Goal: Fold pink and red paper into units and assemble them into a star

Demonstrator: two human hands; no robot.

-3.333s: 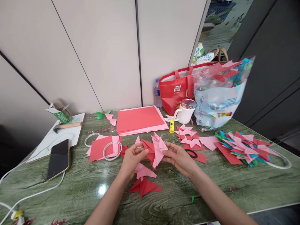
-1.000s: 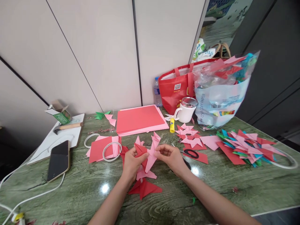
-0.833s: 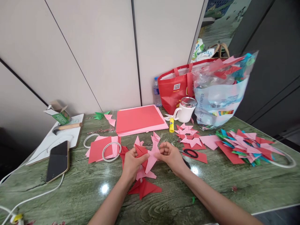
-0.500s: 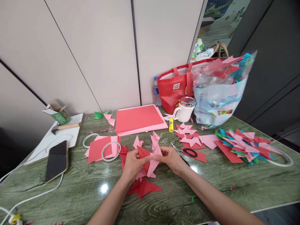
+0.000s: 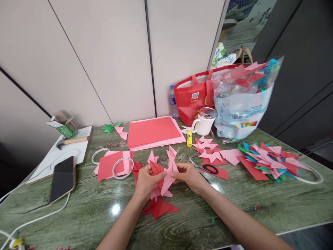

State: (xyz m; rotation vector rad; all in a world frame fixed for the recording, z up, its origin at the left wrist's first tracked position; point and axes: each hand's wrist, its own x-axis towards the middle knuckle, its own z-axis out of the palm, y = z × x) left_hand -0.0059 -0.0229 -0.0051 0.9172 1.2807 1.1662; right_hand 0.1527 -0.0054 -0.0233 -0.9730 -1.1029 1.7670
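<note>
A red fold [image 5: 159,208] lies nearest on the table [image 5: 78,215]. Just beyond it, left hand [image 5: 146,181] and right hand [image 5: 187,174] both pinch a red-and-pink paper piece [image 5: 164,173] held above the table. Scissors [image 5: 208,169] lie right; red sheets [image 5: 153,132] farther back

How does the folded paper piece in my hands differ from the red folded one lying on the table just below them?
The held piece mixes pink and red; the red folded piece is red only. The held piece is pinched between the left hand and the right hand; the red folded piece lies flat on the table below them. Both are creased paper with pointed flaps.
</note>
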